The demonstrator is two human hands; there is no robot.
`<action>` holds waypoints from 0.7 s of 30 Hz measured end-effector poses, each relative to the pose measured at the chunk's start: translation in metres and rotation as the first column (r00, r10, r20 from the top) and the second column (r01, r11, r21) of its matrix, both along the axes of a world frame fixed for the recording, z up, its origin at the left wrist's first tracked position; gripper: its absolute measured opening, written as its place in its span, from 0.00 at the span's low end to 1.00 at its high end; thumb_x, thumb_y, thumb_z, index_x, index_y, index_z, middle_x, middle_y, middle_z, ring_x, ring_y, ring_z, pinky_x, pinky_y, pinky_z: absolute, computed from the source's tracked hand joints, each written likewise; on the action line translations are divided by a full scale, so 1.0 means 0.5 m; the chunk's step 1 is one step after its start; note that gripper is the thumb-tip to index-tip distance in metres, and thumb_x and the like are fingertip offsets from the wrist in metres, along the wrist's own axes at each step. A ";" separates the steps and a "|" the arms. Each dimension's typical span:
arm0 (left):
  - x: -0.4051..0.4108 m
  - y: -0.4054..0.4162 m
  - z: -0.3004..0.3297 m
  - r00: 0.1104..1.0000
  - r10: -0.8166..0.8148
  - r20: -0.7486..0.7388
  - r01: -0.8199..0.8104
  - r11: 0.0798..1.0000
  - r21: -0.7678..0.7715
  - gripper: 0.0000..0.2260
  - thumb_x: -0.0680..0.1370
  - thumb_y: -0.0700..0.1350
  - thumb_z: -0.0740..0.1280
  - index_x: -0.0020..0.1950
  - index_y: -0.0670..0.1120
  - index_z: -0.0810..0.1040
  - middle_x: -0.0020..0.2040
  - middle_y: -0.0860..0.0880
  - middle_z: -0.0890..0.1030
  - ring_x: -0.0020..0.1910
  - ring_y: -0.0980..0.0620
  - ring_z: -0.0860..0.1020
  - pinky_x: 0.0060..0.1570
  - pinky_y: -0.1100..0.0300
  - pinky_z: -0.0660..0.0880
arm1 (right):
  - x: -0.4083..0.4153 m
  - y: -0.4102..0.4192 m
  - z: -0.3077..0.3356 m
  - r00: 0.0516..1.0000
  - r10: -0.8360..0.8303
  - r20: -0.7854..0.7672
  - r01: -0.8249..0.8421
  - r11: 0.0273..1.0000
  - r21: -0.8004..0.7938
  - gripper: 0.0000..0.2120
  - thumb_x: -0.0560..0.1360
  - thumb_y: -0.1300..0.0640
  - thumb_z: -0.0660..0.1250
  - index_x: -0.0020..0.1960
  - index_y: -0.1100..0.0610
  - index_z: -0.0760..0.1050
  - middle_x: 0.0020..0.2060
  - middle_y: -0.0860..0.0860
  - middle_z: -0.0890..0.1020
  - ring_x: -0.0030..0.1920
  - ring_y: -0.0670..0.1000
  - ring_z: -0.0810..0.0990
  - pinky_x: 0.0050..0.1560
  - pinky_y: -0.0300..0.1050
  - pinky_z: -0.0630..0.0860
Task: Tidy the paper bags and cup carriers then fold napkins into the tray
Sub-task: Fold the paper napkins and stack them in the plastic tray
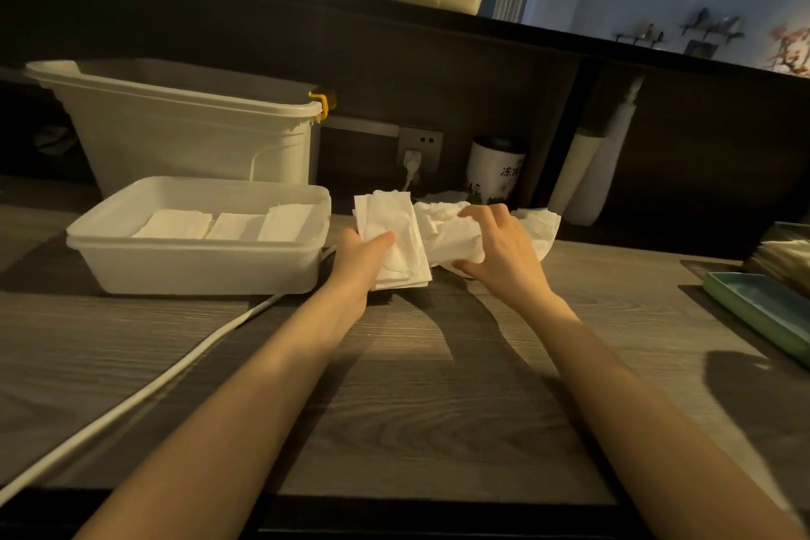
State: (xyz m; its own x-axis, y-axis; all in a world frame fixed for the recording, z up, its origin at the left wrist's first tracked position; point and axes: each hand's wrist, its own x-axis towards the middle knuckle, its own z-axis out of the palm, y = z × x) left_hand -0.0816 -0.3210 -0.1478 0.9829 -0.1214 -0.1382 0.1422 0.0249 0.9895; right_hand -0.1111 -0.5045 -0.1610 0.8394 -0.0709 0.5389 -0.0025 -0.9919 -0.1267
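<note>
Bins: we count one tall cream bin [184,123] with a yellow clip at ten o'clock, against the back wall.
Tray: one shallow white tray [197,263] sits on the worktop [416,399] just in front of the bin, at about nine o'clock from our hands.
Folded napkins: we count three folded napkins [236,224] lying side by side inside the tray.
Cable: one white cable [144,395] runs from seven o'clock up past the tray's right end.
Left hand: our left hand [361,261] grips a flat napkin [394,237], thumb curled over its face, just right of the tray.
Loose napkins: a crumpled napkin pile [442,232] lies at twelve o'clock, touching the flat one; we cannot count its sheets.
Right hand: our right hand [499,246] pinches the pile, fingers bent over the top, thumb beneath.
Jar: one white jar [495,173] with a dark lid stands behind the pile.
Dish: one green dish [762,311] sits at three o'clock.
</note>
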 end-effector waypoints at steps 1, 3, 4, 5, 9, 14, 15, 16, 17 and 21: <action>0.000 0.000 0.001 1.000 -0.001 -0.001 0.001 1.000 -0.005 0.18 0.79 0.45 0.63 0.67 0.44 0.65 0.56 0.48 0.72 0.48 0.52 0.71 0.46 0.58 0.71 | 0.006 0.004 0.000 1.000 -0.004 -0.001 0.004 1.000 -0.010 0.28 0.70 0.52 0.74 0.67 0.52 0.68 0.63 0.54 0.70 0.61 0.55 0.70 0.59 0.47 0.69; 0.000 0.000 0.002 1.000 -0.003 -0.003 0.003 1.000 -0.004 0.18 0.79 0.45 0.63 0.67 0.44 0.65 0.58 0.47 0.72 0.47 0.52 0.71 0.46 0.58 0.71 | 0.017 0.008 0.001 1.000 -0.009 -0.001 0.009 0.998 -0.056 0.21 0.72 0.54 0.72 0.64 0.51 0.73 0.64 0.53 0.71 0.62 0.55 0.70 0.59 0.48 0.69; 0.000 0.000 0.002 1.000 -0.003 -0.004 0.003 1.000 0.000 0.18 0.79 0.45 0.63 0.67 0.44 0.64 0.59 0.46 0.72 0.48 0.52 0.71 0.46 0.58 0.71 | 0.020 0.006 0.003 1.000 -0.006 0.009 0.007 0.998 -0.067 0.16 0.73 0.55 0.71 0.60 0.51 0.77 0.62 0.52 0.73 0.61 0.55 0.71 0.58 0.47 0.69; -0.001 0.001 0.002 1.000 -0.003 -0.004 0.003 1.000 0.005 0.19 0.79 0.45 0.63 0.67 0.44 0.64 0.60 0.46 0.72 0.49 0.52 0.71 0.47 0.58 0.72 | 0.023 0.005 0.003 1.000 0.001 0.029 0.001 0.999 -0.053 0.11 0.73 0.56 0.71 0.55 0.53 0.80 0.60 0.52 0.75 0.60 0.55 0.72 0.56 0.46 0.69; -0.002 -0.001 0.004 1.000 -0.013 -0.012 0.013 1.000 0.017 0.19 0.79 0.45 0.62 0.68 0.44 0.63 0.63 0.45 0.71 0.53 0.49 0.72 0.48 0.58 0.72 | 0.017 0.009 0.018 0.987 0.041 0.156 -0.077 0.970 0.233 0.06 0.74 0.58 0.69 0.50 0.56 0.82 0.51 0.50 0.81 0.53 0.51 0.76 0.49 0.36 0.68; -0.006 -0.002 0.003 1.000 -0.025 -0.013 0.025 1.000 0.006 0.18 0.80 0.46 0.60 0.69 0.44 0.63 0.62 0.44 0.72 0.49 0.51 0.71 0.48 0.58 0.71 | -0.030 0.035 0.077 0.937 0.060 0.344 -0.280 0.718 0.638 0.03 0.77 0.60 0.65 0.50 0.55 0.75 0.41 0.41 0.76 0.42 0.38 0.74 0.39 0.23 0.70; -0.007 -0.003 0.004 0.999 -0.025 -0.024 0.025 1.000 0.000 0.17 0.81 0.46 0.59 0.68 0.44 0.63 0.60 0.44 0.73 0.48 0.51 0.72 0.48 0.57 0.71 | -0.038 0.042 0.086 0.927 0.066 0.370 -0.325 0.638 0.699 0.03 0.77 0.59 0.64 0.51 0.53 0.74 0.42 0.42 0.77 0.43 0.38 0.75 0.39 0.26 0.73; -0.009 -0.003 0.004 0.999 -0.022 -0.041 0.022 1.000 -0.003 0.15 0.81 0.46 0.58 0.67 0.45 0.64 0.57 0.45 0.73 0.47 0.51 0.72 0.49 0.57 0.72 | -0.042 0.050 0.092 0.926 0.069 0.372 -0.346 0.553 0.758 0.03 0.78 0.58 0.64 0.50 0.51 0.74 0.43 0.43 0.77 0.43 0.40 0.76 0.39 0.29 0.75; -0.008 -0.003 0.005 0.997 -0.012 -0.080 0.010 1.000 -0.024 0.14 0.81 0.47 0.57 0.65 0.45 0.65 0.53 0.45 0.73 0.47 0.50 0.74 0.51 0.55 0.73 | -0.045 0.058 0.096 0.932 0.081 0.353 -0.348 0.472 0.810 0.03 0.78 0.56 0.63 0.49 0.50 0.74 0.42 0.44 0.78 0.43 0.41 0.77 0.40 0.32 0.76; -0.013 -0.004 0.004 0.981 -0.086 -0.175 0.066 0.991 -0.117 0.11 0.81 0.47 0.59 0.61 0.45 0.70 0.47 0.46 0.76 0.54 0.44 0.76 0.59 0.48 0.73 | -0.038 0.087 0.077 0.947 0.208 0.244 -0.311 0.412 0.857 0.03 0.78 0.55 0.64 0.49 0.52 0.76 0.43 0.51 0.82 0.43 0.51 0.81 0.43 0.44 0.79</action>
